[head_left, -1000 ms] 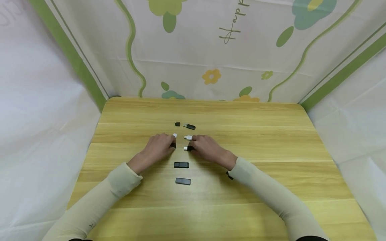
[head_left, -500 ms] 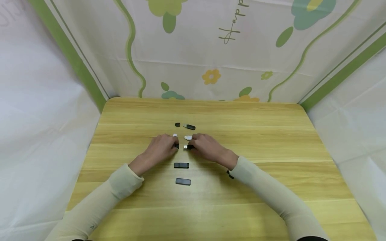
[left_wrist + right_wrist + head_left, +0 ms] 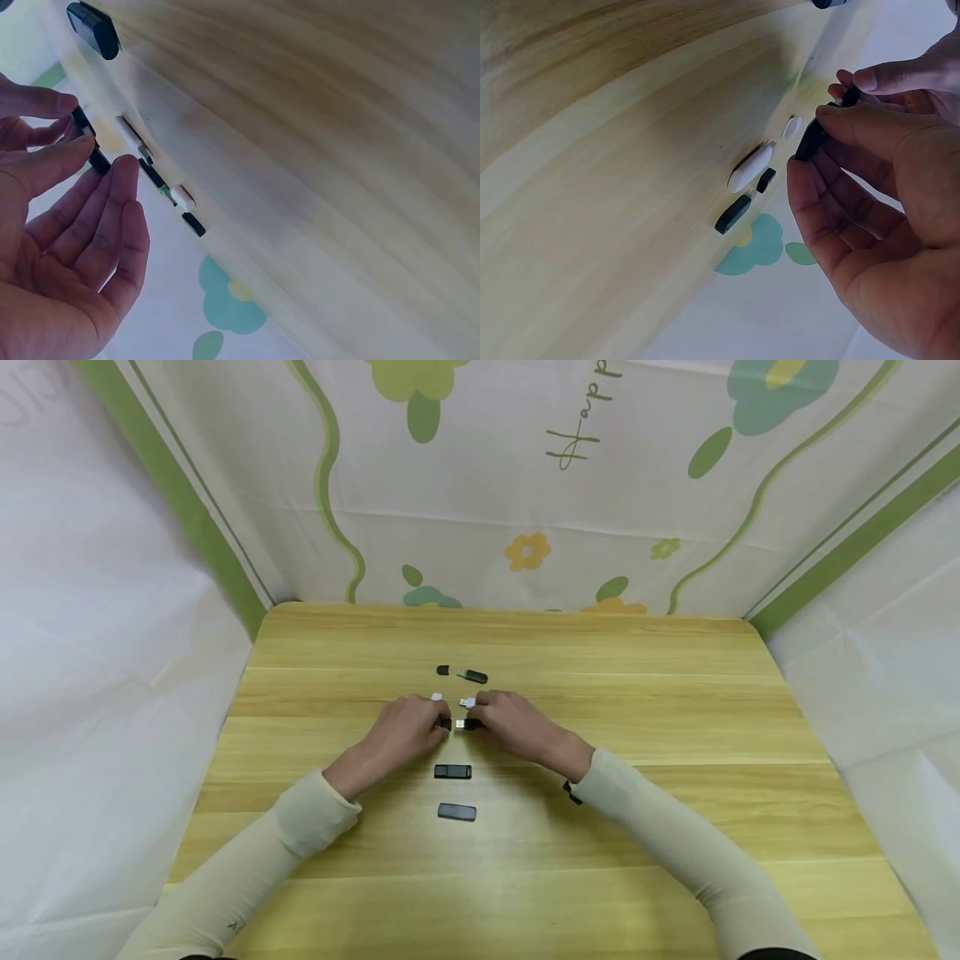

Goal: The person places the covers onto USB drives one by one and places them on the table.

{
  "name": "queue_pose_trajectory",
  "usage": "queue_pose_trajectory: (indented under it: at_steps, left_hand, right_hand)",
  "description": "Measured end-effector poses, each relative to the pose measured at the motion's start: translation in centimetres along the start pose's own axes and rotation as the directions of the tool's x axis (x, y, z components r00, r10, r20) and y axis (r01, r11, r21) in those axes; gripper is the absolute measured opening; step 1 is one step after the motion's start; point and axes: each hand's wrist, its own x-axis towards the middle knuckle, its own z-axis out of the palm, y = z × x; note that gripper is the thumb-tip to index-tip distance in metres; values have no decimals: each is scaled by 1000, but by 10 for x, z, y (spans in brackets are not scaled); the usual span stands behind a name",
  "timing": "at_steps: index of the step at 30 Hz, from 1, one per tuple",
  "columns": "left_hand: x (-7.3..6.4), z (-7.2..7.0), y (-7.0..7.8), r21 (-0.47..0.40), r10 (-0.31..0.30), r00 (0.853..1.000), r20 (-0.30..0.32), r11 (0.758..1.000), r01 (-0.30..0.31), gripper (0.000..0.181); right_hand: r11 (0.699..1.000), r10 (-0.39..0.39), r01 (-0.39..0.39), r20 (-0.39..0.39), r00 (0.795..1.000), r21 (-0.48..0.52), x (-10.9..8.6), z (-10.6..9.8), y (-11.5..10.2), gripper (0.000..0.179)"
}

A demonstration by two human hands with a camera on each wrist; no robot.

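Observation:
My left hand point(image 3: 405, 727) pinches a small black cap point(image 3: 447, 724) between thumb and fingertips. Across from it, my right hand point(image 3: 521, 727) grips a black USB flash drive point(image 3: 810, 140), its metal plug point(image 3: 461, 724) pointing left at the cap's open end. Only a narrow gap separates plug and cap in the head view. Just behind the hands lie a white flash drive point(image 3: 467, 702) with its plug bare and its white cap point(image 3: 437, 697), each partly covered by a hand.
Farther back on the wooden table point(image 3: 637, 693) are another uncapped black flash drive point(image 3: 474, 676) and its black cap point(image 3: 442, 670). Nearer the body lie a black flash drive point(image 3: 453, 772) and a dark grey one point(image 3: 457, 812). A printed curtain point(image 3: 480, 485) hangs behind the table.
The left hand has moved slightly right with the black cap, narrowing the gap to the plug. The right hand has raised the drive's plug slightly farther back, in line with the cap.

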Motion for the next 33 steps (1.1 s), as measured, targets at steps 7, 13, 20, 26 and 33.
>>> queue_pose_trajectory:
  at_steps: [7, 13, 20, 26, 33]
  left_hand:
    - [1, 1, 2, -4, 10, 1000, -10, 1000, -10, 4]
    - [2, 2, 2, 4, 8, 1000, -17, 1000, -8, 4]
    - [2, 3, 3, 5, 5, 1000, -9, 1000, -5, 4]
    - [3, 4, 2, 6, 0, 1000, -6, 1000, 0, 4]
    - [3, 5, 3, -2, 6, 1000, -2, 1000, -6, 4]
  right_hand:
    - [1000, -18, 17, -21, 1000, -5, 1, -1, -2, 5]
    - [1000, -18, 18, -28, 999, -16, 1, -1, -3, 4]
    - [999, -25, 24, -34, 999, -21, 0, -1, -4, 4]
    - [999, -26, 26, -24, 999, -24, 0, -1, -5, 4]
    - [1000, -21, 21, -8, 1000, -20, 2, 0, -7, 5]
